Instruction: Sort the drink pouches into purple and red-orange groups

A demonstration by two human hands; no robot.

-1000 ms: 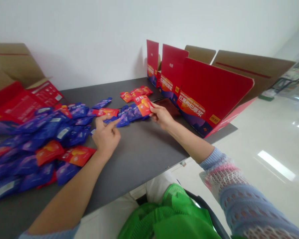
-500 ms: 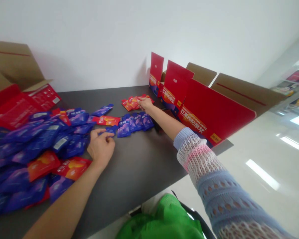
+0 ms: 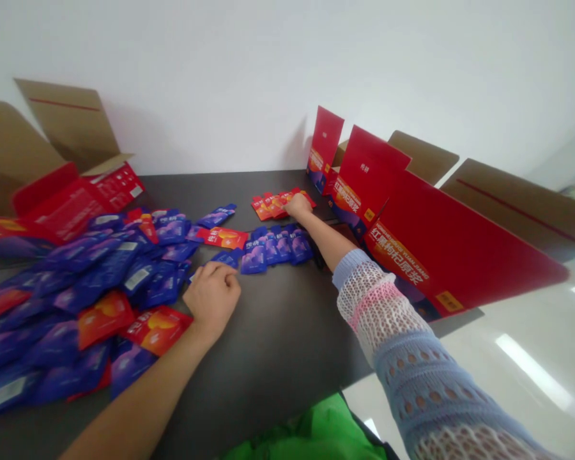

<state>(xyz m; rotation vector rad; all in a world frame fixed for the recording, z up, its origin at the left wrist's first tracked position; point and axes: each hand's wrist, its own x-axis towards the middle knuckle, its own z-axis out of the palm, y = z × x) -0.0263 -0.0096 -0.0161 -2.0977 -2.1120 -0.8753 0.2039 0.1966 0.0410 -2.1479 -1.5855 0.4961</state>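
Observation:
My right hand [image 3: 298, 207] reaches to the far part of the table, its fingers curled down on a row of overlapping red pouches [image 3: 269, 206]; the fingertips are hidden against a pouch. My left hand [image 3: 213, 299] is closed, knuckles up, low over the table beside the pile. What its fingers hold, if anything, is hidden. Just beyond it lies a blue pouch [image 3: 230, 257], and behind that a single red pouch [image 3: 224, 238]. A row of overlapping blue-purple pouches [image 3: 278, 245] lies between my two hands, nearer me than the red row.
A large mixed pile of blue and red pouches [image 3: 100, 268] covers the left of the dark table [image 3: 278, 345]. Behind it stands an opened red carton [image 3: 76, 204]. Several open red cartons [image 3: 412, 243] line the right edge. A white wall [image 3: 211, 89] rises behind.
The view has shifted, so the scene sits farther right. My right fingers have curled in at the red row. My left hand has drawn slightly toward me and its fingers are more closed.

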